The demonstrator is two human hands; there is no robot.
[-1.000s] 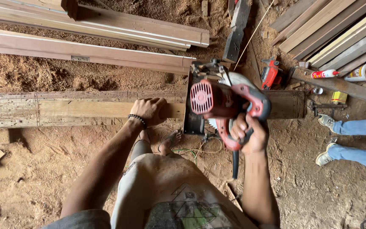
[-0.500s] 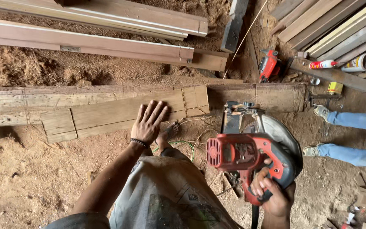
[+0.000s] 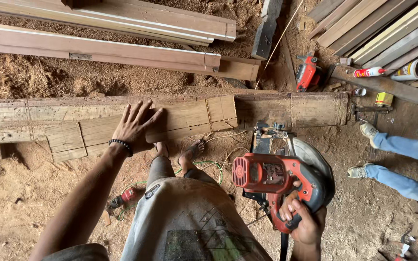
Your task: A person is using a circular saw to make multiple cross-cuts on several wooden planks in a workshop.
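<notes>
The right hand is closed around the handle of a red-and-black handheld circular saw with a grey blade guard, carrying it off the work, low and to the person's right; its base plate points away from the hand toward the bench. The left hand is wide open, fingers spread, pressing flat on a pale, weathered wooden board that is scored across by several saw lines — it grips nothing, only pins the wood down. That board lies on a long, rough old timber beam running left to right just beyond both hands.

By the look of it the step in hand is a pause between cuts: saw lifted clear, free hand steadying or checking the piece. The next move would call for setting the base plate square on the board at a mark, with the spread fingers kept well to the side of the blade's path.

Below the left hand the person's bare feet stand on the sawdust-covered floor, where a thin cable loops — whether it is the saw's own lead is hard to tell. Beyond the saw, another person's legs in blue jeans stand near, and further off lies a small red power tool, beside stacked planks.
</notes>
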